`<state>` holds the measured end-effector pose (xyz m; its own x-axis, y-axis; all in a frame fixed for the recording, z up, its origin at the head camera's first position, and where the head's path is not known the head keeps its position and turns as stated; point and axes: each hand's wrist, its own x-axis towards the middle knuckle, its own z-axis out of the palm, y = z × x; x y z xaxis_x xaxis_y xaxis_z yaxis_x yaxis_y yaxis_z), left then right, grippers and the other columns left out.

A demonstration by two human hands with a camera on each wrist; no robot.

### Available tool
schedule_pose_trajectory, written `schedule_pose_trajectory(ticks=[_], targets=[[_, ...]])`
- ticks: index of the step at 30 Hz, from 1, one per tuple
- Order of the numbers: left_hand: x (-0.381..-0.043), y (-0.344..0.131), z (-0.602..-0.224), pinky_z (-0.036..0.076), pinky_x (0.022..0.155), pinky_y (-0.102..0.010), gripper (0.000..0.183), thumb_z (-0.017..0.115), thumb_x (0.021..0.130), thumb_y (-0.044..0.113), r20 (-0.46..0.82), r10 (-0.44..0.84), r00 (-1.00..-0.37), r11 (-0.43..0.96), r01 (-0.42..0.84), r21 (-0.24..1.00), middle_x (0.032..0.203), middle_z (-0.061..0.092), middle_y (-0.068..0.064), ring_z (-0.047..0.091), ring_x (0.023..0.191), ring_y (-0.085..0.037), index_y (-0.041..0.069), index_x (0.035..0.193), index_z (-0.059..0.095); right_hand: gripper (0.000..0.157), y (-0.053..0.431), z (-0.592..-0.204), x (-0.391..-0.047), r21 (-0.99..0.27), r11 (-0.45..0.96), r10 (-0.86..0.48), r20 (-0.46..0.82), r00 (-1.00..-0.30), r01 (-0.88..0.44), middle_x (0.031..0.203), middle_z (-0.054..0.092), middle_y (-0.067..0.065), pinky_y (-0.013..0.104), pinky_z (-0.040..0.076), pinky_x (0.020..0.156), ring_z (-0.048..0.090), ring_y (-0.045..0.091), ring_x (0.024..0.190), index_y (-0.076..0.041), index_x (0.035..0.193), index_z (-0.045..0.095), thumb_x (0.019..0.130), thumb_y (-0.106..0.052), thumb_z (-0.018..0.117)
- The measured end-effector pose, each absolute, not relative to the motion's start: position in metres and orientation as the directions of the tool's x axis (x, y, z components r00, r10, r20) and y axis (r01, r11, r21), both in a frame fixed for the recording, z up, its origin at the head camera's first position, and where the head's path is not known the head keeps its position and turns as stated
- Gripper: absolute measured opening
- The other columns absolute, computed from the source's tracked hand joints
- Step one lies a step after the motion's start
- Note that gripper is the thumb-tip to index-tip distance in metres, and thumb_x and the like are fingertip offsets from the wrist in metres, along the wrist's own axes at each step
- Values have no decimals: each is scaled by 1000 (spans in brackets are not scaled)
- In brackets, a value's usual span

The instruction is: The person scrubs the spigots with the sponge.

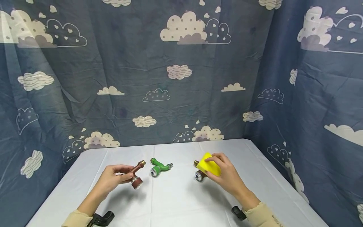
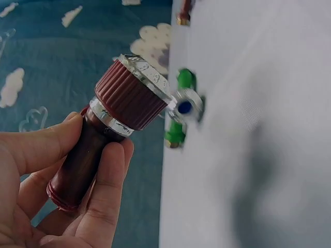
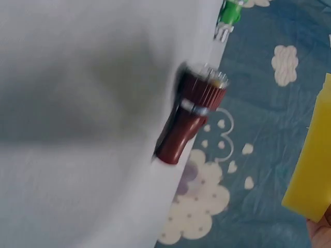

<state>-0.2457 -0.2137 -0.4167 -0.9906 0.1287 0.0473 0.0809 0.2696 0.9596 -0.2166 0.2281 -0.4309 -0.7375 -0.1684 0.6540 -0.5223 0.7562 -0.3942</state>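
Note:
On the left, my left hand (image 1: 111, 179) pinches a dark red-brown valve (image 1: 136, 182) above the white table. Its ribbed knob (image 2: 132, 93) with a silvery face points up and away from the fingers in the left wrist view. My right hand (image 1: 228, 177) grips a yellow sponge (image 1: 213, 167) between thumb and fingers. Below and behind that sponge, a second red-brown valve (image 3: 183, 132) lies on the table, partly hidden in the head view; the sponge is apart from it in the right wrist view. Between the hands, farther back, lies a green valve (image 1: 162, 167).
A white cloth covers the table (image 1: 170, 201), with faint fold lines. A dark blue curtain (image 1: 127, 78) with cloud prints hangs behind and at the sides. Black wrist straps (image 1: 103, 218) sit at both sleeves.

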Motion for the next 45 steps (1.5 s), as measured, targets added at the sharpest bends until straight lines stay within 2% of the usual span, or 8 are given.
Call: schedule_pose_trajectory(ticks=[10,16,26,34,38,39,42,45], targets=[[-259,-228,-440,68,79,-31,38,81,90,-5,46,49,-998,303,59,951,104,77,-15,77,85,-16,-15,125,70,45,251,-439,-217,-364,799,-141,661,-737,-479,127,66,11,52,65,92,68,32,114,-14,118,76,78,-3,92],[-261,-234,-452,69,75,-33,37,81,89,-7,39,-11,-999,339,33,940,98,75,-17,76,81,-18,-17,123,69,45,257,-442,-218,-352,804,-144,667,-731,-479,126,66,11,54,64,92,67,32,114,-15,118,76,78,-3,92],[-265,-235,-458,67,70,-28,34,83,89,-1,-4,-93,-996,356,-37,934,90,74,-13,75,75,-15,-15,118,71,45,265,-442,-217,-342,805,-137,688,-712,-485,126,67,11,53,65,90,68,32,114,-16,118,76,77,-2,92],[-260,-239,-463,67,67,-27,28,84,88,0,-51,-148,-988,351,-101,931,87,72,-14,77,69,-14,-15,109,72,46,267,-443,-215,-356,805,-130,674,-727,-474,126,67,12,54,65,89,68,33,113,-16,118,76,77,-4,93],[-262,-241,-463,67,66,-27,26,86,87,5,-72,-160,-984,375,-128,918,92,76,-19,78,68,-14,-12,105,75,47,270,-443,-216,-350,806,-130,682,-720,-477,125,66,13,53,66,87,68,34,111,-14,118,75,77,-2,93],[-263,-242,-462,66,66,-27,27,86,87,7,-74,-164,-984,392,-134,910,95,76,-22,78,69,-14,-10,104,76,47,271,-443,-217,-347,807,-132,683,-718,-478,124,66,13,53,66,86,68,33,110,-14,118,75,77,-2,93],[-264,-247,-460,63,69,-25,30,89,86,19,-55,-176,-983,505,-138,852,109,77,-28,79,87,-20,-4,102,80,47,273,-441,-218,-341,808,-133,688,-714,-480,124,66,13,52,67,86,68,34,110,-13,118,75,77,-2,93],[-264,-252,-461,56,67,-27,34,91,85,29,-41,-175,-984,599,-139,789,118,75,-30,72,101,-31,0,102,83,46,275,-441,-219,-338,815,-130,685,-716,-471,124,66,14,52,66,86,67,34,110,-13,118,75,77,-3,93]])
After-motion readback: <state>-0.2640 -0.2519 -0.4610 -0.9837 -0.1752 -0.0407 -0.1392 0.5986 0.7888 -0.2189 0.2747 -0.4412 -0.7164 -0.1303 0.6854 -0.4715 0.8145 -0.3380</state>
